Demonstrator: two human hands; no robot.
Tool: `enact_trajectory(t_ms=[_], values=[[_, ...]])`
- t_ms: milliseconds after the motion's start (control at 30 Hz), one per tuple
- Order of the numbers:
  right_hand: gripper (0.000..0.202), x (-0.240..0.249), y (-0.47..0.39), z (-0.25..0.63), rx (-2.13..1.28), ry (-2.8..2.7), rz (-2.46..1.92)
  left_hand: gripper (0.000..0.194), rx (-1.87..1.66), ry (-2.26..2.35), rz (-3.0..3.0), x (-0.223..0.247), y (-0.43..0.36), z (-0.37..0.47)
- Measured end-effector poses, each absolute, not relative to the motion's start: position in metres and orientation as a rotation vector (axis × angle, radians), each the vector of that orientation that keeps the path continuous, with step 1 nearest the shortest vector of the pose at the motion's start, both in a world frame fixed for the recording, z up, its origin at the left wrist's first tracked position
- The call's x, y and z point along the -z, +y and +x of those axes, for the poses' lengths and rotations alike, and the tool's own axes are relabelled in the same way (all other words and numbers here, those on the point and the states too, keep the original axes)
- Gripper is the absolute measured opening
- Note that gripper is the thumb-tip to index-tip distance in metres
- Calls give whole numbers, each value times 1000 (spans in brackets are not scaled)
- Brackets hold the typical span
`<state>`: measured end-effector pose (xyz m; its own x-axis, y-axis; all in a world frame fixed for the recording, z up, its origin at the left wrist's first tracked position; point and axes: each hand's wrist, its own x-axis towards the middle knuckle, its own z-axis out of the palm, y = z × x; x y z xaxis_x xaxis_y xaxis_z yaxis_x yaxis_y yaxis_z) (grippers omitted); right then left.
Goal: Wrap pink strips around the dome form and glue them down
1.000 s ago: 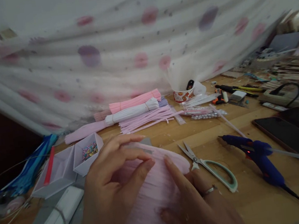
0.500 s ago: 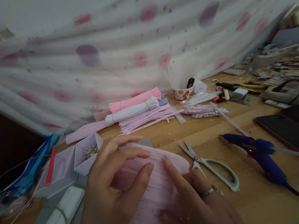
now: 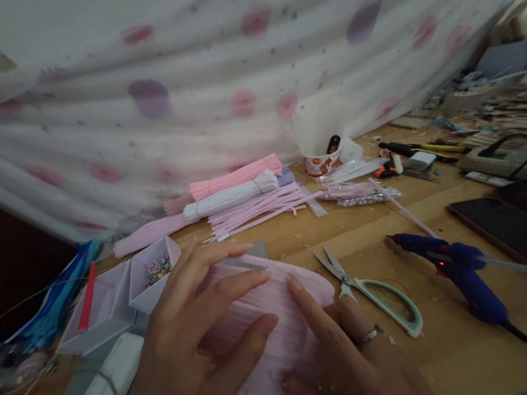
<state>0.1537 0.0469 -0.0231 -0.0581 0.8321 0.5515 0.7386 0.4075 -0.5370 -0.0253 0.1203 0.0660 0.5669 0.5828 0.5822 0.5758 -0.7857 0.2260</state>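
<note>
A pale pink, ridged, rounded piece (image 3: 272,344), which looks like pipe cleaners laid side by side, is close in front of me. My right hand (image 3: 353,346), with a ring on one finger, grips its right side; the index finger lies on top and other fingers go behind. Over the left part of the piece is my left hand (image 3: 198,333), its thumb and fingers apart and curved. Whether those fingertips touch the surface, I cannot tell. Scissors (image 3: 350,280) with pale green handles lie just right of the piece. Beyond them rests a blue glue gun (image 3: 459,269) with a red light on.
Bundles of pipe cleaners (image 3: 239,194) lie at the back before a dotted curtain (image 3: 200,71). White trays (image 3: 123,266) hold beads and a red stick at left. A paper cup (image 3: 323,163), a phone (image 3: 498,233), pliers (image 3: 415,148) and a power strip (image 3: 494,163) sit to the right.
My left hand has shifted slightly, its fingers spreading a little farther apart over the pink piece. The right hand keeps the same grip. The view has moved very slightly.
</note>
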Motion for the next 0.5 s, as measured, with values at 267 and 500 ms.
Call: enact_trajectory(t_ms=[267, 500], values=[[72, 22, 48, 154, -155, -1833, -1341, 31, -1057, 1010, 2818, -64, 122, -28], [77, 21, 48, 154, -237, -1832, -1321, 33, -1075, 997, 2804, -64, 123, -26]])
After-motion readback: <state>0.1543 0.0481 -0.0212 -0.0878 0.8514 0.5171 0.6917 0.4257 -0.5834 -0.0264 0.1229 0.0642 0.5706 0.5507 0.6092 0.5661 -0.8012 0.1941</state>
